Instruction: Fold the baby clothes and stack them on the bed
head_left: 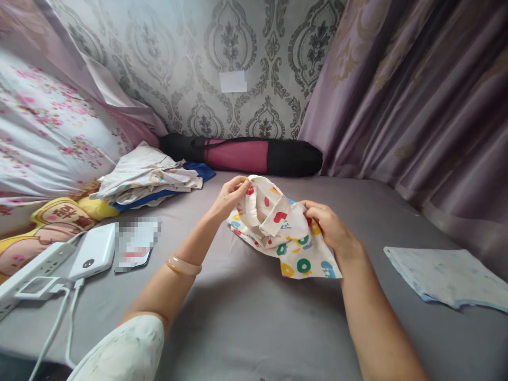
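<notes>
A small white garment (293,248) with red, green, yellow and blue prints hangs bunched between my two hands, above the grey sheet (254,328). My left hand (234,194) pinches its white band at the upper left. On the other side, my right hand (323,222) has its fingers closed on the cloth near the upper right edge. The lower right part of the garment spreads out beside my right wrist. Its folds hide part of the inside.
Folded clothes (146,177) are piled at the back left. A power bank (95,251), power strip (47,264), cables and a blurred phone-like item (137,246) lie left. A folded pale cloth (448,275) lies right. A long black-and-maroon bag (238,155) lies along the wall.
</notes>
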Motion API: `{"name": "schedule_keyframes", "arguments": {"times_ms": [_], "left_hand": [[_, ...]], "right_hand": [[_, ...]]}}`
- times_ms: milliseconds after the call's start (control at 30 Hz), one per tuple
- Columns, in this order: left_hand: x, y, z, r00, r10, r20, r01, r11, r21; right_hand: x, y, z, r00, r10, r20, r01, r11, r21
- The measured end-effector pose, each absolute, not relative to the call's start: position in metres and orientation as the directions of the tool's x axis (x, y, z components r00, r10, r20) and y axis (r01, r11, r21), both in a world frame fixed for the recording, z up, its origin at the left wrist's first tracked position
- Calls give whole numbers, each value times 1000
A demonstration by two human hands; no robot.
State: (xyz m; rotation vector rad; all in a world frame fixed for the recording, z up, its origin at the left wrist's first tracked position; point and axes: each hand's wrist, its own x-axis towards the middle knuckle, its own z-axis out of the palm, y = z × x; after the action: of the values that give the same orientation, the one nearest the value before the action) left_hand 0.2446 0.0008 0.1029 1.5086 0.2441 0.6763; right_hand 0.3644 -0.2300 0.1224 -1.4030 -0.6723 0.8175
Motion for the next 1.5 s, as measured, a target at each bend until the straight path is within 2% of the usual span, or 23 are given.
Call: {"name": "schedule_keyframes", "arguments": {"times_ms": [133,267,433,600,733,1000,1133,1300,1500], "left_hand": [[245,-5,98,870,481,107,-163,77,984],[242,-7,97,916,400,-38,-56,220,974],[238,-4,96,951,278,-132,30,342,939],[228,-7,93,961,267,-71,13,215,976],[220,-15,91,972,230,-45,12,145,989],[214,-28,91,948,310,-76,77,9,997],[213,-33,91,962,264,-74,60,61,996],[216,-32,87,947,299,-120,65,188,980],[219,-30,87,912,361,-195,86,296,951]], "right_hand": [[369,-235,122,556,828,-71,-105,-15,-994],[383,-243,117,585,808,-68,-39,-56,-998],[401,-251,106,620,780,-87,41,-143,-989],[412,-251,96,700,708,-96,37,-170,-985],[420,-252,91,762,647,-30,118,-184,-976],[427,-260,92,826,559,66,137,-87,-987],[427,-264,96,834,542,101,171,-82,-982],[428,-269,99,821,557,124,187,-56,-981],[425,-278,107,781,624,7,108,-125,-986]]}}
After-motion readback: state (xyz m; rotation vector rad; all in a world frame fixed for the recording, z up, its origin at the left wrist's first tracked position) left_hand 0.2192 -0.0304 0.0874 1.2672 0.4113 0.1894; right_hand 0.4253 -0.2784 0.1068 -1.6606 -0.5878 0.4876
